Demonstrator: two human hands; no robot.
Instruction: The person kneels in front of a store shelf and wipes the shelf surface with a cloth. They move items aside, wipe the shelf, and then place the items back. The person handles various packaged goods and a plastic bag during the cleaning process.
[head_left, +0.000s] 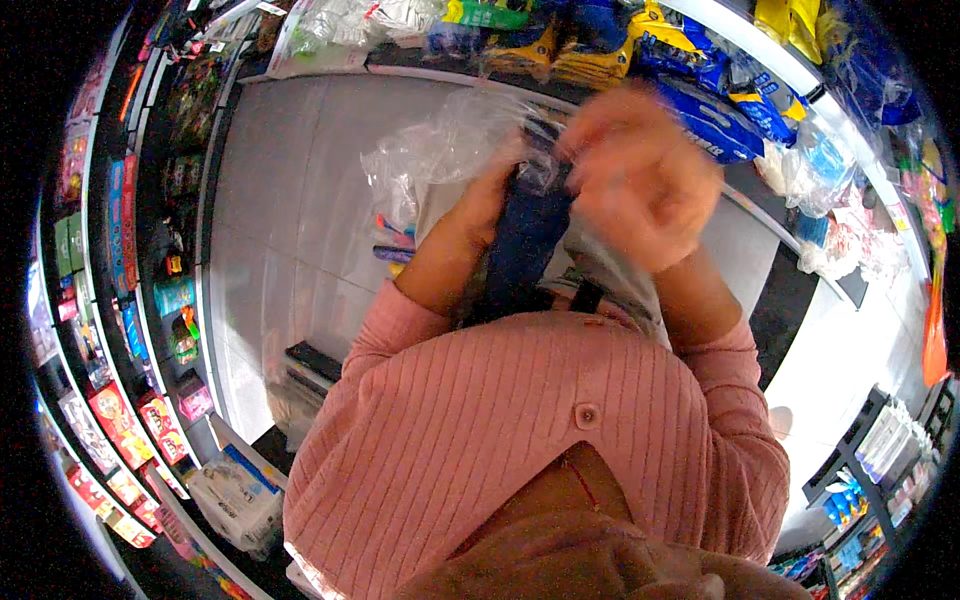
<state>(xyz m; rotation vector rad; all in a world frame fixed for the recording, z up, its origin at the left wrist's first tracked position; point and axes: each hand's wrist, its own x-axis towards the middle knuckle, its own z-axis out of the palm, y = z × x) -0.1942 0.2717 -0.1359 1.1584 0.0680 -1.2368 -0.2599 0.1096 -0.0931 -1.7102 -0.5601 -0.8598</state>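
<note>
My left hand (501, 176) is closed around the side of a dark blue item (529, 217), perhaps folded fabric, in front of my body. A crumpled clear plastic bag (442, 142) spreads from its top, to the left of and behind that hand. My right hand (645, 176) is blurred by motion, its fingers curled near the upper right edge of the blue item. Whether those fingers pinch the plastic cannot be made out. Below my left forearm, small colourful packages (394, 251) show partly.
Shelves of boxed goods (124, 420) curve along the left. Ahead, a low shelf holds blue and yellow packages (705, 120) and clear-bagged goods (821, 165). Grey tiles (277, 187) cover the floor. A white plastic-wrapped pack (236, 499) lies at lower left, a rack (885, 450) at lower right.
</note>
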